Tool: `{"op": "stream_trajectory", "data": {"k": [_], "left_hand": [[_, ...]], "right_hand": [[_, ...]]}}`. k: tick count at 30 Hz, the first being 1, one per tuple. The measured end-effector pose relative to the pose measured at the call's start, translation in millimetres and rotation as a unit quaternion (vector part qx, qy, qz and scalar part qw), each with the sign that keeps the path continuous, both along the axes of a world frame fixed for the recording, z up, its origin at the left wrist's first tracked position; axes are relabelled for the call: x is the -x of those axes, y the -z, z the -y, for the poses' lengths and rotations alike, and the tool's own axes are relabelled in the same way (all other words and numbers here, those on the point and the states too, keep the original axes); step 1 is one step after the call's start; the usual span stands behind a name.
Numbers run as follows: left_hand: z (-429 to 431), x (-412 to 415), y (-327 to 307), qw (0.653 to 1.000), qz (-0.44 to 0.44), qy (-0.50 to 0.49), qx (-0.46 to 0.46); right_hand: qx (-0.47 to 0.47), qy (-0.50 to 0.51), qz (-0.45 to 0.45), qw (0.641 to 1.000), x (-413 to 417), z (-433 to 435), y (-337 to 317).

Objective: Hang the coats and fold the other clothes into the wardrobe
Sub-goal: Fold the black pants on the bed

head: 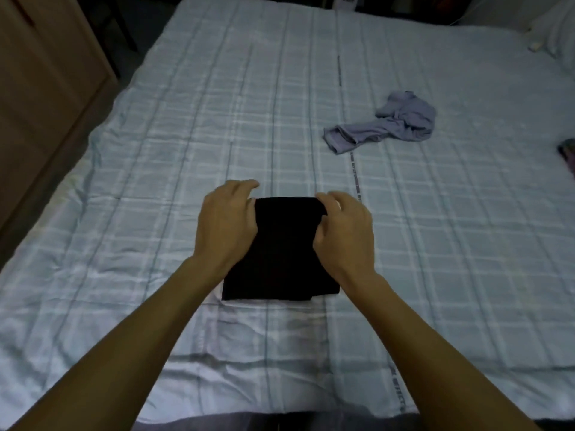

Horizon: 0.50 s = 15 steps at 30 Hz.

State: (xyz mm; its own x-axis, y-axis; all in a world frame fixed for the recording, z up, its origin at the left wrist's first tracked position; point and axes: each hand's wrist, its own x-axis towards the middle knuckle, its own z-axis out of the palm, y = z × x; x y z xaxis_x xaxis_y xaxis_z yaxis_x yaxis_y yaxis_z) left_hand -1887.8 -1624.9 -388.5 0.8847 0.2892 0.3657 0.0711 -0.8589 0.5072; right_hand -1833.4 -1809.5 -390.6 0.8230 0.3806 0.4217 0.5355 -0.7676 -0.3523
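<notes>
A black garment (281,256), folded into a neat rectangle, lies on the bed (217,119) in front of me. My left hand (228,223) rests on its far left corner, fingers curled over the edge. My right hand (343,227) pinches the far right corner between thumb and fingers. A crumpled pale blue garment (393,121) lies unfolded further back on the right.
The bed is covered by a light blue checked quilt. A wooden wardrobe side (40,88) stands along the left. A dark item (567,154) peeks in at the right edge. White bedding (557,29) lies at the far right corner.
</notes>
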Motion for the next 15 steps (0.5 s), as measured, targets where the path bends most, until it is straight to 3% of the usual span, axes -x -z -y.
{"op": "stream_trajectory", "data": {"k": [5,9,12,15], "left_hand": [[15.2,29.9,91.6,0.993,-0.105,0.054,-0.014],[21.9,47.3,158.1,0.963,-0.233,0.094,-0.099],[22.9,39.0,180.5,0.938,-0.287,0.113,-0.161],[21.9,16.9,191.1,0.933,-0.276,0.124,-0.193]], "right_hand": [[0.078,-0.046,-0.121,0.989,17.6,11.9,86.5],[0.196,-0.105,-0.202,0.954,19.8,11.4,138.6],[0.290,-0.139,-0.184,0.929,14.8,3.7,163.8],[0.309,-0.130,-0.174,0.926,-8.4,-2.2,172.7]]}}
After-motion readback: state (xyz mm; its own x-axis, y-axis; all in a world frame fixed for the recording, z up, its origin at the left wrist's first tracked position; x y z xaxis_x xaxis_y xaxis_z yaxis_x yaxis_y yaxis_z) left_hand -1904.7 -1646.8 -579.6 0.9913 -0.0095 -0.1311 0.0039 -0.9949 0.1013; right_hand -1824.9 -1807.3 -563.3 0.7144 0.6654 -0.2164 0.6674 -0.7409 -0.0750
